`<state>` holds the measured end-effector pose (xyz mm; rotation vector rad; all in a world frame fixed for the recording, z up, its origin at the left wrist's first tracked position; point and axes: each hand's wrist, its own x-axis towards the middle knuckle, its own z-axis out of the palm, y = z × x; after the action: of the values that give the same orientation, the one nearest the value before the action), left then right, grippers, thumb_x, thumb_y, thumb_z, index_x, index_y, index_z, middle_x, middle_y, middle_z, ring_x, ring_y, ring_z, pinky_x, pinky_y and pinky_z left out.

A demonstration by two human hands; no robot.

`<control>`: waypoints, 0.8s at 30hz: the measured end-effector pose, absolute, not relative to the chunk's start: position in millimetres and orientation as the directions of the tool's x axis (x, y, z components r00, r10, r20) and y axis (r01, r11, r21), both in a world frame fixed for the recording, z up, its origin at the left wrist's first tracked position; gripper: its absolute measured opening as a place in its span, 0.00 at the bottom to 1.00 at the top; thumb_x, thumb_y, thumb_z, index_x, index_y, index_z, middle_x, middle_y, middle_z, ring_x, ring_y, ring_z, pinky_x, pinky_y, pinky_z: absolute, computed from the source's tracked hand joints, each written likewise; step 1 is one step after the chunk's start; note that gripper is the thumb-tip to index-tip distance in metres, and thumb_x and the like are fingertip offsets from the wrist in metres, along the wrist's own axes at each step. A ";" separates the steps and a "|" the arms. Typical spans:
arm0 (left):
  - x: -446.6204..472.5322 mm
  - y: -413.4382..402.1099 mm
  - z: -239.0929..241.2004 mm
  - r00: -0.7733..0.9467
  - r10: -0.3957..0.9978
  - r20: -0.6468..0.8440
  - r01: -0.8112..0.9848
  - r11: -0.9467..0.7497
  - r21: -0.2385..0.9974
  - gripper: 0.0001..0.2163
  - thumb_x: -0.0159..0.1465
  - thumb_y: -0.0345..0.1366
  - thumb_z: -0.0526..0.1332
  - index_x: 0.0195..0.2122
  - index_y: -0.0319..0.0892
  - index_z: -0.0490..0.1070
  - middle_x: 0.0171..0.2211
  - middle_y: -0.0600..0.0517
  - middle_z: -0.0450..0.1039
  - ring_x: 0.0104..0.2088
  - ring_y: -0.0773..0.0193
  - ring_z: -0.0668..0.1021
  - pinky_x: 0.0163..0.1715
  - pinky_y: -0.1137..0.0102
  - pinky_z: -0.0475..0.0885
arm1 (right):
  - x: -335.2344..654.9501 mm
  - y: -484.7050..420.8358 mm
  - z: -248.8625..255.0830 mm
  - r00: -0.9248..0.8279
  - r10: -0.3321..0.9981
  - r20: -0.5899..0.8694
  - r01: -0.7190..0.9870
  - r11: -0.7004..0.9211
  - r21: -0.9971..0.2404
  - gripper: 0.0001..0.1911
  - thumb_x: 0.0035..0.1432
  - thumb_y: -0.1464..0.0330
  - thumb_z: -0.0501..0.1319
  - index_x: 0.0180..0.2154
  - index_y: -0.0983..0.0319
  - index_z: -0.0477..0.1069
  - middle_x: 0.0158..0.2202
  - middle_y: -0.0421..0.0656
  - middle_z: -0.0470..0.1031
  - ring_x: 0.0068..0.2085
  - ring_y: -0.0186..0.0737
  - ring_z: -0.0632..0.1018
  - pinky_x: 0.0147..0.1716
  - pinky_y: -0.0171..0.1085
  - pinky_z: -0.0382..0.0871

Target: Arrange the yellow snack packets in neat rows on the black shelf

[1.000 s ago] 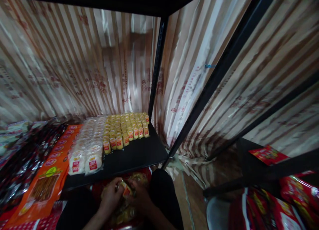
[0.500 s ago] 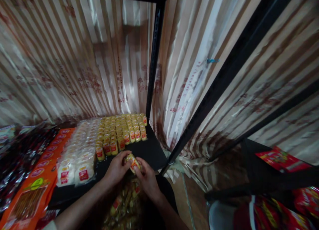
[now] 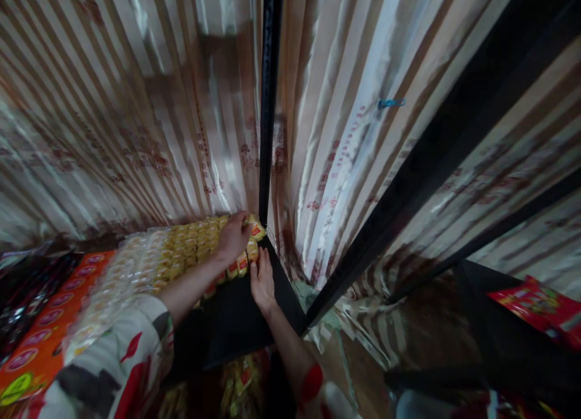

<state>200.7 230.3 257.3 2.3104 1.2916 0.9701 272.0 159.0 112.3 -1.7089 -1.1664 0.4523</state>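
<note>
My left hand reaches over the rows to the back right corner of the shelf. Its fingers are closed on a small yellow snack packet with a red label. Lower down, my right hand is open with its fingers stretched, and the fingertips lie against the right side of another yellow packet at the row's end. Rows of matching yellow packets stand to the left, partly covered by my left arm. White-wrapped packs stand in rows beyond them.
The black shelf ends at a dark upright post in the corner. Orange snack bags lie at the left. More yellow packets show below the shelf edge. A red bag rests at the right, beyond a slanting black beam.
Both hands have moved from the shelf's front edge, where they held a yellow packet together, to the back right corner. My right hand has opened. The view has moved closer to the corner.
</note>
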 end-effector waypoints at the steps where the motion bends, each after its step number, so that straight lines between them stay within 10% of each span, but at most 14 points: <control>1: 208.9 238.5 255.9 0.369 0.836 0.405 0.628 -0.546 0.555 0.14 0.60 0.29 0.55 0.48 0.39 0.66 0.45 0.49 0.72 0.44 0.64 0.74 0.47 0.69 0.68 | 271.7 160.1 110.0 0.483 0.848 0.219 0.496 -0.059 -0.866 0.32 0.62 0.58 0.41 0.62 0.69 0.47 0.65 0.50 0.46 0.65 0.41 0.48 0.62 0.45 0.43; 24: 254.9 286.7 202.0 0.635 0.744 0.207 0.745 -0.661 0.090 0.11 0.58 0.30 0.55 0.41 0.38 0.72 0.39 0.45 0.75 0.46 0.57 0.71 0.48 0.67 0.65 | 303.0 195.2 118.9 0.472 0.874 0.111 0.395 -0.097 -0.914 0.34 0.63 0.55 0.35 0.61 0.70 0.51 0.64 0.50 0.51 0.64 0.42 0.51 0.62 0.43 0.42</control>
<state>254.9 286.7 202.0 2.8444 1.2960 0.3575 303.0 195.2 118.9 -1.6958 -1.0979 0.5853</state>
